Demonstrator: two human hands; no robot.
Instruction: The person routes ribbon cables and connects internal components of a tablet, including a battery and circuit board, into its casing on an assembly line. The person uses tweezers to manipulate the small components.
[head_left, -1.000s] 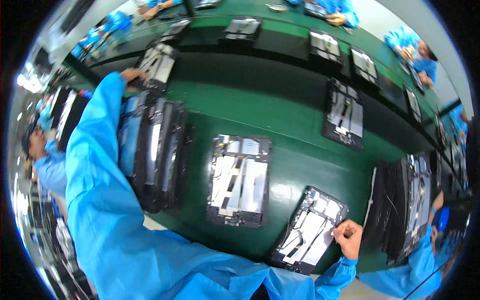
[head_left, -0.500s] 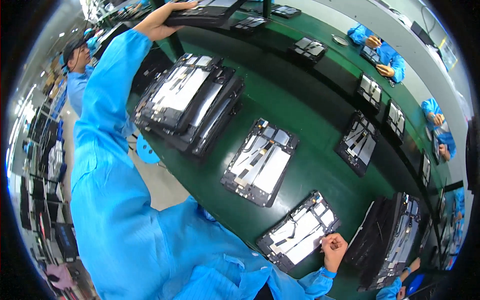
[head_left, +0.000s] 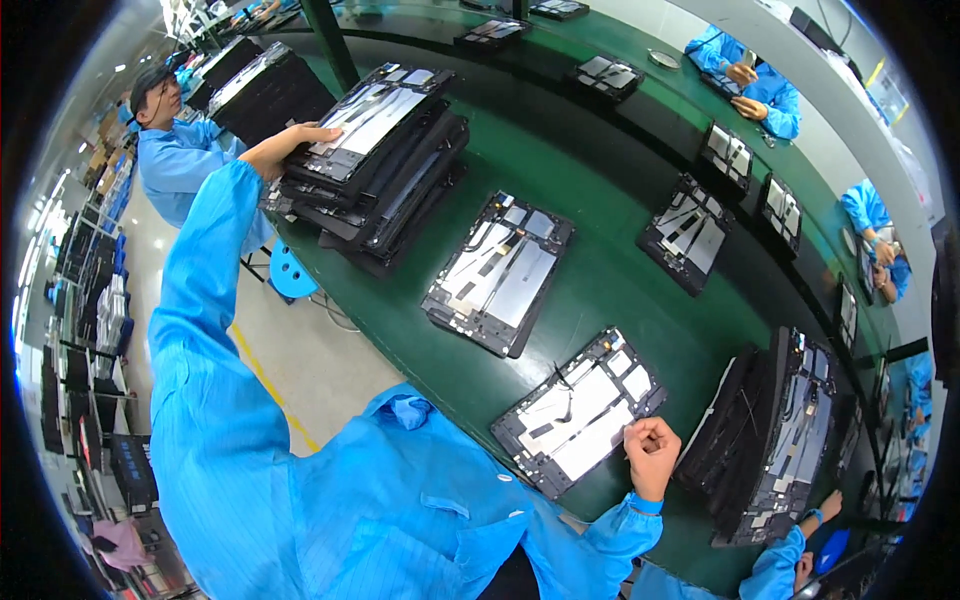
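At the far left, my left hand grips the near edge of an opened tablet, its thumb lying over the silvery inside. That tablet rests on a stack of similar opened tablets. Beside the near end of another opened tablet, my right hand is curled with fingertips pinched at its right edge; what they hold, if anything, is hidden. A dark loose strip or cable stands up from this tablet. Between it and the stack, one more opened tablet lies flat on the green bench.
A second tablet stack leans at the right. Several opened tablets, such as this tablet, lie along the dark strip beyond the green bench. A co-worker stands left by tall dark stacks; other workers' hands show across the bench.
My left hand has brought the tablet down from high at the far left onto the stack. My right hand stays pinched beside the near tablet, whose dark strip now sticks up. The view has shifted slightly.
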